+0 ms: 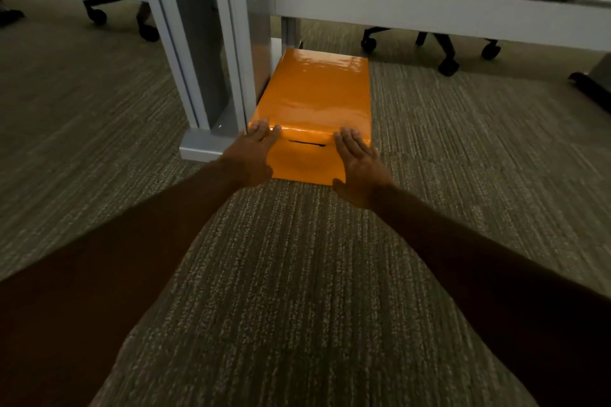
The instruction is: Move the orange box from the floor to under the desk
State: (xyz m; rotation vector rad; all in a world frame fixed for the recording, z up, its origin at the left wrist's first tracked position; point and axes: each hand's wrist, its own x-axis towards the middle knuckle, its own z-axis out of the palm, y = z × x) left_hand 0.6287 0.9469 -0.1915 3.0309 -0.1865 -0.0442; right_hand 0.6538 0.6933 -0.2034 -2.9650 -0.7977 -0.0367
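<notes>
A glossy orange box (314, 92) lies on the carpet, its far end reaching below the grey desk beam (429, 6). A dark slot shows in its near face. My left hand (253, 155) presses flat on the box's near left corner, fingers over the top edge. My right hand (358, 165) presses flat on the near right corner in the same way. Neither hand wraps around the box.
A grey desk leg with a foot plate (205, 145) stands right against the box's left side. Chair castors (448, 68) sit behind the desk, more castors (148, 31) at the far left. A dark base (591, 86) lies at the right edge. Striped carpet (297, 274) covers the floor.
</notes>
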